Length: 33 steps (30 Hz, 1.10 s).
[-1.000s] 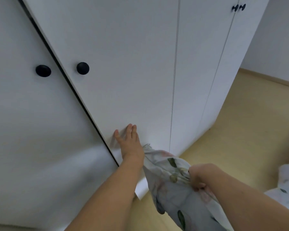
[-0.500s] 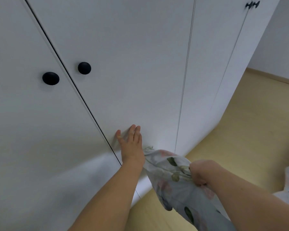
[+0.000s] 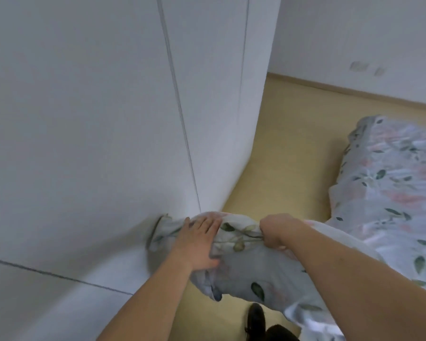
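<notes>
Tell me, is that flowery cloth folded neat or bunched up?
Bunched up: the floral cloth hangs crumpled between the left hand and right hand.

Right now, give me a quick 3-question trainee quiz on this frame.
1. True or false: the right hand grips the cloth.
2. The left hand lies on: A the wardrobe, B the cloth, C the floor.
3. Fill in: the cloth's print shows green ____.
Key: 1 true; 2 B; 3 leaves.
</notes>
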Available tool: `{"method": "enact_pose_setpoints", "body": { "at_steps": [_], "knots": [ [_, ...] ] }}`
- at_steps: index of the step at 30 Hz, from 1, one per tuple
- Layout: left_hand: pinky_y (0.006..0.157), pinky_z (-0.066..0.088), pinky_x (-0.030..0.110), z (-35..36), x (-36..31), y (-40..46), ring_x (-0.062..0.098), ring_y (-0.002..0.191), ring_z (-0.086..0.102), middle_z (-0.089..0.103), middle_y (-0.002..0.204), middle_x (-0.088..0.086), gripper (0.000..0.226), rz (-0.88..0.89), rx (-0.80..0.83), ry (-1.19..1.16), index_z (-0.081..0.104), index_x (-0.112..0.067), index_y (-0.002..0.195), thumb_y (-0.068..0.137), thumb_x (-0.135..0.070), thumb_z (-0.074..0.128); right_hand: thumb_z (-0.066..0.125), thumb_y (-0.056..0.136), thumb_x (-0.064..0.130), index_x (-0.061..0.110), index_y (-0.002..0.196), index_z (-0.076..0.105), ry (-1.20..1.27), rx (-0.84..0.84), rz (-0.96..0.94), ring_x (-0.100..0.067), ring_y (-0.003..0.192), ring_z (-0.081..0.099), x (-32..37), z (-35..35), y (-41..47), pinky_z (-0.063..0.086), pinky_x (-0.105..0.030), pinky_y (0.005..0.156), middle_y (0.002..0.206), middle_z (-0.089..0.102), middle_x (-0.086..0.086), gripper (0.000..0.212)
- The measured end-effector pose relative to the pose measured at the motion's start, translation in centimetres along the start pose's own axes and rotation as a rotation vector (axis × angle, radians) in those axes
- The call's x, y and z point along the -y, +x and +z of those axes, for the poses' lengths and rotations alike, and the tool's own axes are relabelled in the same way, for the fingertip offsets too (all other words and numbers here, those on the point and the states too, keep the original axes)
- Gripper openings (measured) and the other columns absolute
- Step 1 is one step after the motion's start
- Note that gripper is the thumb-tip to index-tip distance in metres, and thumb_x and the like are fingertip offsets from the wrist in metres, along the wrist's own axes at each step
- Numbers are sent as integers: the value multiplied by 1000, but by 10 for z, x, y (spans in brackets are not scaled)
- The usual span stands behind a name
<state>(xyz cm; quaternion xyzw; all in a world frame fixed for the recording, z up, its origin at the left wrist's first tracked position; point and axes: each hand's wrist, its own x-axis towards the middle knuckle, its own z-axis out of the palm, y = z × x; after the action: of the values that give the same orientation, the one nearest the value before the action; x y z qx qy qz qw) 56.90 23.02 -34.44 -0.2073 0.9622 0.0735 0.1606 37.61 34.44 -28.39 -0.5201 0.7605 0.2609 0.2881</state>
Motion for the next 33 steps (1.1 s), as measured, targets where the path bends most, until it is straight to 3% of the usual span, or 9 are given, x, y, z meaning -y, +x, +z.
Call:
{"method": "enact_pose_setpoints", "body": {
  "at_steps": [3, 9, 12, 15, 19, 21, 25, 29, 33],
  "knots": [
    [112, 25, 46, -21, -35, 70, 23, 136, 36, 33, 152, -1, 89, 103, -71, 53, 13, -24, 150, 78, -61, 49, 50, 84, 15, 8, 103, 62, 140, -34, 78, -26, 88, 60, -64, 12, 6, 42, -31, 69, 108, 65, -10, 24],
    [68, 49, 34, -76, -135, 214, 25, 92, 64, 58, 119, 3, 61, 406, -83, 188, 27, -32, 146, 89, -21, 45, 47, 85, 19, 11, 96, 61, 481, -130, 298, -28, 94, 62, -202, 61, 5, 49, -35, 76, 104, 64, -9, 19],
    [74, 54, 37, -106, -203, 280, 25, 90, 67, 64, 112, 5, 50, 543, -62, 258, 48, -25, 133, 87, -10, 38, 47, 84, 21, 14, 100, 62, 648, -162, 445, -29, 98, 61, -266, 90, -12, 51, -39, 85, 106, 64, -8, 23],
    [75, 52, 37, -138, -280, 336, 27, 93, 65, 64, 109, 8, 35, 713, -71, 382, 59, -20, 113, 82, -11, 44, 47, 84, 24, 17, 94, 61, 788, -215, 592, -28, 96, 61, -328, 116, -33, 50, -36, 81, 105, 64, -7, 19],
    [71, 49, 38, -179, -361, 382, 29, 91, 65, 67, 103, 7, 50, 985, -123, 432, 55, -28, 122, 77, -9, 48, 47, 84, 29, 19, 89, 55, 903, -286, 781, -27, 89, 60, -378, 139, -63, 42, -31, 69, 101, 64, -6, 14],
    [68, 47, 35, -191, -393, 410, 28, 89, 65, 67, 103, 5, 54, 1097, -161, 452, 54, -29, 126, 76, -8, 47, 48, 82, 33, 19, 98, 53, 930, -338, 889, -28, 93, 60, -396, 146, -70, 44, -33, 71, 105, 62, -6, 22],
    [62, 41, 33, -215, -434, 467, 28, 85, 63, 66, 98, 7, 18, 1223, -176, 531, 58, -20, 87, 78, -8, 48, 53, 77, 39, 20, 114, 43, 882, -476, 1040, -29, 96, 60, -425, 142, -53, 42, -33, 67, 110, 60, -5, 43],
    [58, 34, 32, -237, -449, 537, 30, 78, 61, 65, 89, 9, 17, 1308, -190, 526, 44, -21, 74, 76, -5, 49, 53, 76, 52, 24, 134, 29, 875, -499, 1154, -26, 101, 59, -463, 117, -6, 45, -35, 71, 119, 57, -2, 69],
    [59, 35, 32, -278, -447, 627, 33, 79, 62, 66, 90, 11, 13, 1367, -189, 488, 45, -20, 74, 77, -8, 48, 49, 84, 34, 18, 117, 46, 864, -497, 1187, -28, 100, 59, -529, 55, 54, 44, -36, 75, 115, 60, -4, 36]
  ]
}}
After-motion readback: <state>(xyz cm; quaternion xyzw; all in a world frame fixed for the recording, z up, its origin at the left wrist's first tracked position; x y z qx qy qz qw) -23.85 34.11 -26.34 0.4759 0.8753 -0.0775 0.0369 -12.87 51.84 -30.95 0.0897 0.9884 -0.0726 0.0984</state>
